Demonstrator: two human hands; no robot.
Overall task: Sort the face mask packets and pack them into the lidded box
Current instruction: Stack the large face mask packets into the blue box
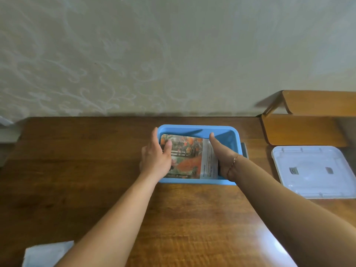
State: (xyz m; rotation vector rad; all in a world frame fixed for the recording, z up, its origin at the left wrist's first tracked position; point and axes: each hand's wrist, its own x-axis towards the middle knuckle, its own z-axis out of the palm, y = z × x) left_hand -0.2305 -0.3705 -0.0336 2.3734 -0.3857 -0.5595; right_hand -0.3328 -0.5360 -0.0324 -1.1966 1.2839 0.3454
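A blue open box (198, 129) stands at the back middle of the wooden table. Inside it lies a face mask packet (190, 157) printed with orange flowers and a white text strip on its right side. My left hand (156, 157) grips the packet's left edge, thumb on top, fingers hidden beneath. My right hand (219, 151) holds the packet's right edge inside the box, thumb pointing away from me; its fingers are hidden under the packet. The box's clear lid (316, 170) lies flat on the table to the right.
A wooden shelf unit (308, 120) stands at the back right, beside the wall. A pale cloth or paper (46, 253) lies at the near left edge of the table (96, 170). A dark object (244, 149) shows just behind the box's right side.
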